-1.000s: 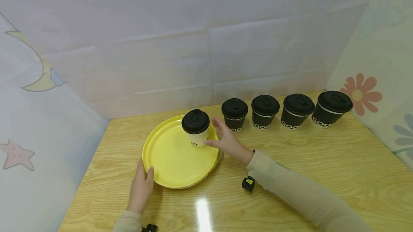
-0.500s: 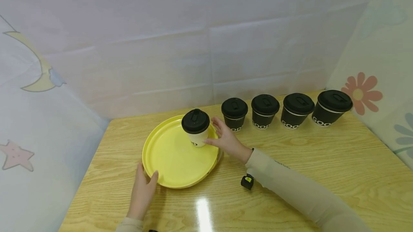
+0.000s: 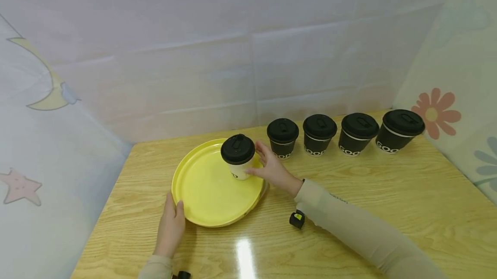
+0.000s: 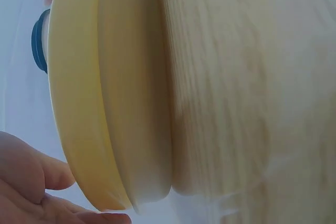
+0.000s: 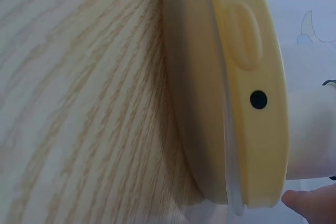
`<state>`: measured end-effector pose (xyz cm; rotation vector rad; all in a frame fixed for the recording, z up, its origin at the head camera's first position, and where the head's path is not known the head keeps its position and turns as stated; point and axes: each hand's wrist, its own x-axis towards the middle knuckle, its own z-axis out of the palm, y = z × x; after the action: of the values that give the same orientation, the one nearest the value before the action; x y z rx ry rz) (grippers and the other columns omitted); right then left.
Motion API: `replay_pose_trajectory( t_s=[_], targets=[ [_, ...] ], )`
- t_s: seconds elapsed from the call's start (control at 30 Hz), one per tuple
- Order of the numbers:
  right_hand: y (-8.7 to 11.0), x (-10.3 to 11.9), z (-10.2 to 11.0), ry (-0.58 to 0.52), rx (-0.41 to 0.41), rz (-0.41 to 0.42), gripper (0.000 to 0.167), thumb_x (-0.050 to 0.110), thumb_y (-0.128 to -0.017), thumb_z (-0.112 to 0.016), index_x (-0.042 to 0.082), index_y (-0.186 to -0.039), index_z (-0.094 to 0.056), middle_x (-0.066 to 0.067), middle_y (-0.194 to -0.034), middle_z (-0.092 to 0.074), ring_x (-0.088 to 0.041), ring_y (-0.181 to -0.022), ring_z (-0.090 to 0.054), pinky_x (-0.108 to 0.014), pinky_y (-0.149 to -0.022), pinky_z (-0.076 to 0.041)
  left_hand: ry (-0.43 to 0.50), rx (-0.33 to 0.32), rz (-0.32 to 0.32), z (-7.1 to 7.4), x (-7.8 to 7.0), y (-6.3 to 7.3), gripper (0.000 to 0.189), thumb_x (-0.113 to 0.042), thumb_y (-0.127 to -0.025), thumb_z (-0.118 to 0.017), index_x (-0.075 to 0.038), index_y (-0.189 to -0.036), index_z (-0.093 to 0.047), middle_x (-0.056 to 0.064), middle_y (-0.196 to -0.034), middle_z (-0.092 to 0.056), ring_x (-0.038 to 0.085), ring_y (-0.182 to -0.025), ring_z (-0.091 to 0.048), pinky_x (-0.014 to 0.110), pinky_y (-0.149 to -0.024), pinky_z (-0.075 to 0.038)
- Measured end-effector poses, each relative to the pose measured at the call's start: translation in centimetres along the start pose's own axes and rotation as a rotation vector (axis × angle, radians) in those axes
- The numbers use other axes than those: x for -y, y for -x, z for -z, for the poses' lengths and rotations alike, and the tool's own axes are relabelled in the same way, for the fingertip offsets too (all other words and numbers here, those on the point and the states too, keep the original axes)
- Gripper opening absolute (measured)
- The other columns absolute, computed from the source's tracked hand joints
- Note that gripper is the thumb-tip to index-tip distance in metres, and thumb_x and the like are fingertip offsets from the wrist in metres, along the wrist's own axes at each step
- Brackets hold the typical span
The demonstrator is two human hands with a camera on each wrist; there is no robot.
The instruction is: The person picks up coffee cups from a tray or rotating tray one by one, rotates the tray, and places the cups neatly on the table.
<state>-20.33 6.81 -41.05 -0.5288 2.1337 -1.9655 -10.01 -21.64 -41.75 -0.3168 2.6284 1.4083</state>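
Observation:
A white paper coffee cup with a black lid stands upright on the round yellow tray, towards its right side. My right hand is at the cup's right side, thumb in front and fingers behind, not curled; whether it touches is unclear. In the right wrist view, its thumb shows near the tray's rim. My left hand rests against the tray's left edge. The left wrist view shows that thumb at the rim, with straight fingers along the outer side.
Several lidded black paper cups, including the nearest one, line the back right of the wooden table. The tray sits on a paler base. A printed cloth wall stands behind the table.
The white cup has shifted slightly right and nearer to me. My left thumb, above the tray half a second ago, is back at its edge. The right hand has barely moved.

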Motion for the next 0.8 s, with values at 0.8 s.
replay_pose_trajectory(
  t_s=[0.8],
  targets=[
    [-0.2,0.0,-0.2,0.022,0.0,-0.016,0.092,0.001,-0.087,-0.071,-0.007,-0.152,-0.007,-0.025,-0.158,-0.01,-0.036,-0.146,-0.014,-0.047,-0.117,-0.018,-0.045,-0.02,-0.009,-0.2,-0.3,1.1,0.07,-0.017,-0.105,-0.037,0.011,-0.148,0.01,0.033,-0.155,0.006,0.048,-0.142,0.001,0.06,-0.114,-0.007]
  ],
)
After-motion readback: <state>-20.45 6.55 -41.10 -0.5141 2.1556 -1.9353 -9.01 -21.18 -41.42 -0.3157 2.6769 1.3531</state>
